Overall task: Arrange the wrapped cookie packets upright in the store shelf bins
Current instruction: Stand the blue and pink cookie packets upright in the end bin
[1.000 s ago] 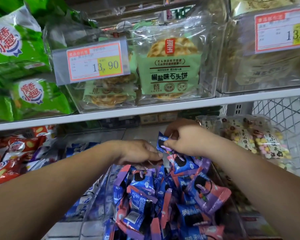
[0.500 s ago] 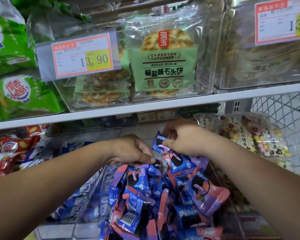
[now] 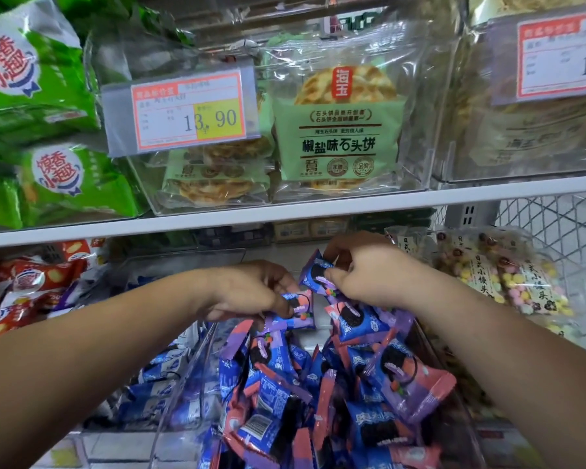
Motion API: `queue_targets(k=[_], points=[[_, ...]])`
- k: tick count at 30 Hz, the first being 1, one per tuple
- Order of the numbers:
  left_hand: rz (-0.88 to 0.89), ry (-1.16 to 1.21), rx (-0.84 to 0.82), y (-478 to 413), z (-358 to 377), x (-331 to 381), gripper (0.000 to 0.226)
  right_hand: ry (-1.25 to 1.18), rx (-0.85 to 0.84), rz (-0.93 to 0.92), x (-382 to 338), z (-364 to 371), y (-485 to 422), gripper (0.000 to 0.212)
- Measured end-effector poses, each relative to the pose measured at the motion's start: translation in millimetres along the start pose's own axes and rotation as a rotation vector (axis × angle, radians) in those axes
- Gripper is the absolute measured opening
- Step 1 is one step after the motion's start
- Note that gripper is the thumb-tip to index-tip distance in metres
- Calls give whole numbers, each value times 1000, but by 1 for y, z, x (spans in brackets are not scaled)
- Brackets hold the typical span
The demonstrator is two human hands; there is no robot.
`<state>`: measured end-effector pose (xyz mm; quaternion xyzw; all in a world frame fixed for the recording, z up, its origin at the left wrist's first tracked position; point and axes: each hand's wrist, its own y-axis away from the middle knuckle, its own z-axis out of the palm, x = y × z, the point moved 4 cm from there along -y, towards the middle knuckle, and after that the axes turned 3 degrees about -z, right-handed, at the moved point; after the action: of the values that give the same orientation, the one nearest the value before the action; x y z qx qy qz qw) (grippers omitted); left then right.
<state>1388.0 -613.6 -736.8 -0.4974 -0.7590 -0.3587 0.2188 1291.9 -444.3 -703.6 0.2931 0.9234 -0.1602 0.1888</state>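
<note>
A clear plastic bin (image 3: 183,384) on the lower shelf holds a heap of several blue, purple and pink cookie packets (image 3: 318,384), most lying tilted. My right hand (image 3: 369,275) pinches one blue packet (image 3: 313,272) upright at the back of the bin. My left hand (image 3: 251,289) grips another blue and pink packet (image 3: 300,309) just left of it, above the heap. Both forearms reach in from the bottom corners.
The white shelf edge (image 3: 285,214) runs just above my hands. On the upper shelf stand bins of green flatbread packs (image 3: 339,130) with a price tag (image 3: 183,110). Blue packets (image 3: 159,384) fill the bin to the left, pastel candy bags (image 3: 508,275) sit right.
My left hand has taken hold of a blue and pink packet and lifted it off the heap. My right hand keeps its packet at the back.
</note>
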Motion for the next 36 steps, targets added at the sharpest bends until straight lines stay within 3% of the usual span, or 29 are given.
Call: queue_targets(k=[12,19,23,27,33,36], points=[[175,-247,131,-13,12,14,39,-44,109,25,-4,-9,0,20],[162,-457,213,-19,16,17,22,-44,64,31,1,-10,3,18],[98,-285,210,-31,17,5,24,-35,56,33,0,-7,2,19],[18,-16,92,-29,21,-7,6,-31,61,41,2,-5,1,21],[5,-160,-49,-30,29,-11,22,-49,57,43,2,-5,2,15],[-4,-177,-26,-30,30,-11,23,-57,52,37,2,-5,3,16]])
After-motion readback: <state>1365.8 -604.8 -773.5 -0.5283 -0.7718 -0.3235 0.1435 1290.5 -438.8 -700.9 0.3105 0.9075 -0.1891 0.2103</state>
